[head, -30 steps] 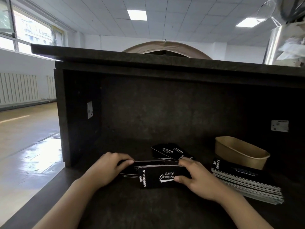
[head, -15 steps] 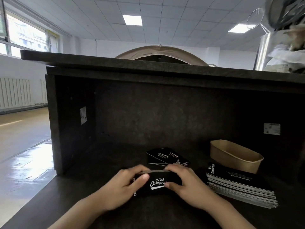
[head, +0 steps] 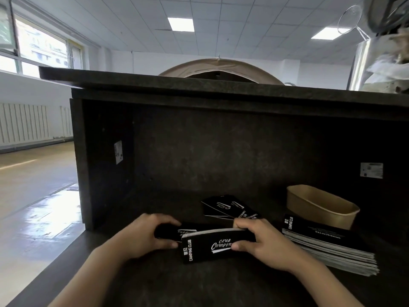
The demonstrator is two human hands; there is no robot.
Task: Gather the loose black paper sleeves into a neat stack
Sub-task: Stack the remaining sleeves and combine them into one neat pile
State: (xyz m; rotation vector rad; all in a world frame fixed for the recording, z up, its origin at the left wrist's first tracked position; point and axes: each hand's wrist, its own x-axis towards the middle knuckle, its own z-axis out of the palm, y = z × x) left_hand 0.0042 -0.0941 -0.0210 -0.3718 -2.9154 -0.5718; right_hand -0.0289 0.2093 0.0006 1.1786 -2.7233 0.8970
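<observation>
Fingers (head: 243, 224) curled, right hand (head: 261, 244) gripping sleeve bundle (head: 212, 245) | left hand (head: 141, 235) holding more sleeves (head: 174, 231)

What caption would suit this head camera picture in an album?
Both hands, left hand and right hand, square up a bundle of black paper sleeves on a dark counter.

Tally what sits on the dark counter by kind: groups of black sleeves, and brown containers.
Black sleeve groups: 3, namely the bundle held by both hands, the loose sleeves behind it, and the big stack at right.
Brown paper bowl: 1.
Total: 4.
</observation>
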